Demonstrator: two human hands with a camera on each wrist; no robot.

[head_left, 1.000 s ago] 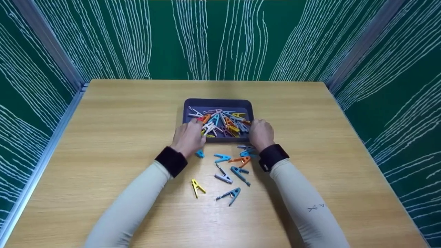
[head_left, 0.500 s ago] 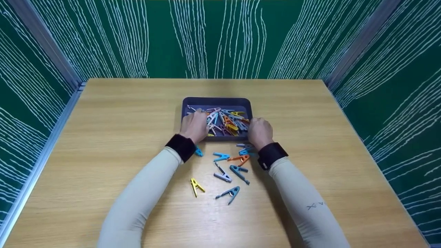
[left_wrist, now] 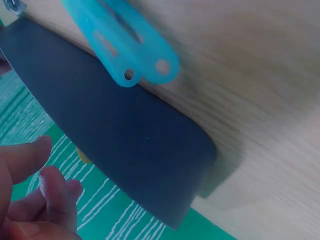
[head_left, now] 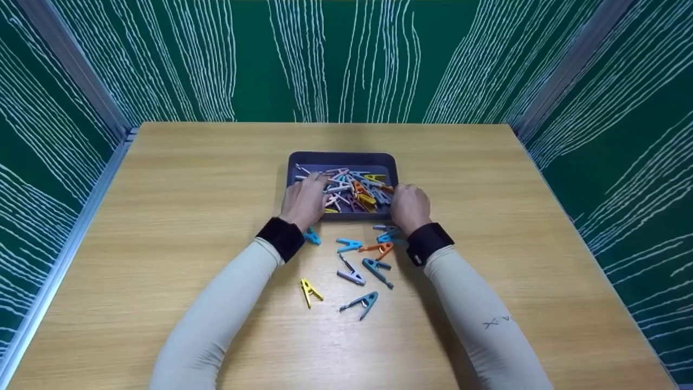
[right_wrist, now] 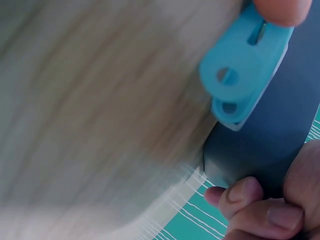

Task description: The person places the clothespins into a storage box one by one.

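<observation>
A dark shallow tray (head_left: 342,158) holds a heap of coloured plastic clothespins (head_left: 364,189). My left hand (head_left: 305,203) is above the tray's left part, over the front wall. Its thumb and fingers (left_wrist: 60,192) are parted and loosely bent, with nothing visible between them. Beside them, a pale clothespin (head_left: 338,188) lies on the heap. My right hand (head_left: 410,208) grips the tray's right wall near the front corner, its fingers (right_wrist: 240,192) curled at the wall. Close to that hand, a light-blue clothespin (right_wrist: 240,75) lies outside the tray, partly covered by a fingertip.
Several clothespins lie loose on the wooden table (head_left: 216,162) in front of the tray, including an orange one (head_left: 379,249), a lilac one (head_left: 352,277) and a yellow one (head_left: 309,292). One blue clothespin (head_left: 312,236) is beneath the left wrist. Green white-streaked walls (head_left: 260,59) enclose the table.
My left hand has moved from the tray's left front corner up and inward over the heap, and its fingers have since loosened. The right hand has stayed on the tray's right side.
</observation>
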